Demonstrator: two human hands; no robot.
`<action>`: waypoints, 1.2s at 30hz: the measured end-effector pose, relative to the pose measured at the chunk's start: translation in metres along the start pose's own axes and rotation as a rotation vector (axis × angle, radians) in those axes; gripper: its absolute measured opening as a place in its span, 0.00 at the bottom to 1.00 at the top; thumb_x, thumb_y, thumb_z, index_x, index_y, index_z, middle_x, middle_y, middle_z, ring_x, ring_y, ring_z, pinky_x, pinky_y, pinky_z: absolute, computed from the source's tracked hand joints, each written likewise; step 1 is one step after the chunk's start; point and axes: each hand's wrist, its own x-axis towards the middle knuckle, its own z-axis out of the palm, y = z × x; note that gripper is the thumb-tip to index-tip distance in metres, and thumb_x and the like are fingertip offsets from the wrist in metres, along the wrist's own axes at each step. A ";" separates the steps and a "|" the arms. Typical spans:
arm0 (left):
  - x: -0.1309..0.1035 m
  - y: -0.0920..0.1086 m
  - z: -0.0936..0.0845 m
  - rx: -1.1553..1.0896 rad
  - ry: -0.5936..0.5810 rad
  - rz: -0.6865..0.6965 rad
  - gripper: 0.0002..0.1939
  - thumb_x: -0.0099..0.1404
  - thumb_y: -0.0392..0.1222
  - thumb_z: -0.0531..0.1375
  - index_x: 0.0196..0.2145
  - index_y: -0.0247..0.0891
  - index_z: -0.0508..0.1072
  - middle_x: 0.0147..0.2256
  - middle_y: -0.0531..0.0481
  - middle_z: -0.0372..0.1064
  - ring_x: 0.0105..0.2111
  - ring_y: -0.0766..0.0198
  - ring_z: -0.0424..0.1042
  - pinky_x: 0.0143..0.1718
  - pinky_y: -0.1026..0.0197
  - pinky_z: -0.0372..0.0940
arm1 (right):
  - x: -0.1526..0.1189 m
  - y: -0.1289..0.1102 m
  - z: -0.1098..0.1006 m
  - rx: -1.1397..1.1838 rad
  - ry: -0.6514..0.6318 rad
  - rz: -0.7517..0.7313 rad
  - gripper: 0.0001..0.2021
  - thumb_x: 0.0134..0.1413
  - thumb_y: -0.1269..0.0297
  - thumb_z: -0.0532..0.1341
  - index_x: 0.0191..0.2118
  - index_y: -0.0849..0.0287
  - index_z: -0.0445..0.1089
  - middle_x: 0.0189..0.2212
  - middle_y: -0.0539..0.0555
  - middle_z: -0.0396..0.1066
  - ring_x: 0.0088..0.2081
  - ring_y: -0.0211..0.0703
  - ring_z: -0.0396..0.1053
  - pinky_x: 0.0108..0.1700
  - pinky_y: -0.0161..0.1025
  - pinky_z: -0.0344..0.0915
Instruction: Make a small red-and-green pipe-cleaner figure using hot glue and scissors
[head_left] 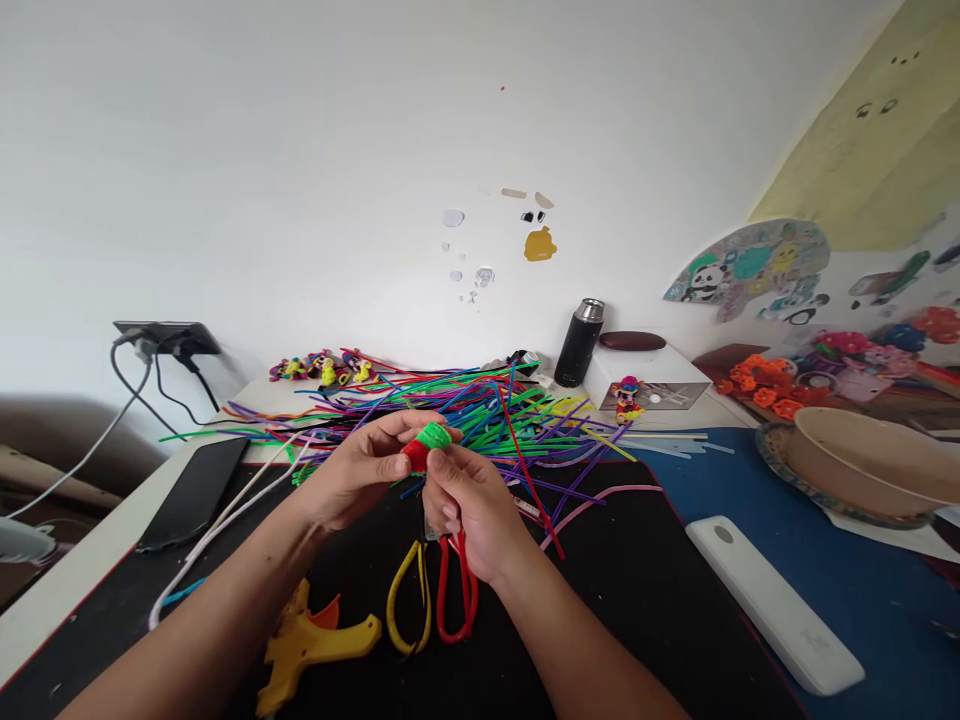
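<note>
Held between both hands above the black mat is a small coiled pipe-cleaner piece, green at the top and red below. My left hand pinches its red side between thumb and fingers. On the other side, my right hand grips it with the thumb near the lower edge; its curled fingers are partly hidden. Directly beneath lie scissors with one yellow handle and one red handle, their upper part mostly covered by the right hand. A yellow glue gun with an orange trigger rests by my left forearm.
A wide heap of coloured pipe cleaners spreads behind the hands. Small finished figures and a black thermos stand by the wall. A phone lies left; a white power bank and a bowl are right.
</note>
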 end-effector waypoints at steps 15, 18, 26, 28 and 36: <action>-0.022 0.047 -0.008 0.919 0.039 0.228 0.20 0.73 0.43 0.71 0.60 0.49 0.78 0.66 0.42 0.74 0.69 0.47 0.70 0.69 0.48 0.67 | 0.003 0.002 -0.002 0.066 0.059 0.063 0.31 0.53 0.41 0.78 0.24 0.54 0.59 0.15 0.38 0.51 0.16 0.30 0.44 0.22 0.39 0.37; -0.022 0.052 -0.003 1.046 0.001 0.233 0.15 0.75 0.46 0.68 0.57 0.46 0.80 0.66 0.40 0.75 0.67 0.45 0.73 0.69 0.45 0.68 | 0.003 0.002 -0.002 0.069 0.049 0.087 0.31 0.53 0.40 0.77 0.24 0.54 0.59 0.14 0.38 0.51 0.16 0.29 0.44 0.22 0.38 0.37; -0.017 0.046 0.009 1.127 -0.019 0.293 0.11 0.76 0.43 0.66 0.54 0.44 0.81 0.59 0.41 0.82 0.60 0.49 0.80 0.62 0.52 0.74 | 0.003 0.001 -0.001 0.102 0.042 0.131 0.29 0.51 0.40 0.78 0.28 0.55 0.63 0.13 0.37 0.52 0.16 0.29 0.44 0.23 0.38 0.37; -0.017 0.044 0.009 1.126 -0.013 0.298 0.11 0.75 0.44 0.67 0.54 0.44 0.82 0.58 0.42 0.83 0.58 0.50 0.82 0.59 0.54 0.75 | 0.002 0.000 -0.001 0.103 0.041 0.137 0.28 0.50 0.40 0.78 0.29 0.55 0.64 0.13 0.36 0.52 0.16 0.30 0.44 0.23 0.38 0.37; -0.013 0.044 0.009 1.052 0.050 0.287 0.12 0.73 0.49 0.70 0.50 0.44 0.85 0.53 0.43 0.86 0.54 0.49 0.84 0.57 0.55 0.76 | 0.003 -0.001 -0.002 0.106 0.006 0.191 0.29 0.53 0.37 0.75 0.26 0.55 0.63 0.14 0.39 0.55 0.15 0.29 0.45 0.22 0.37 0.38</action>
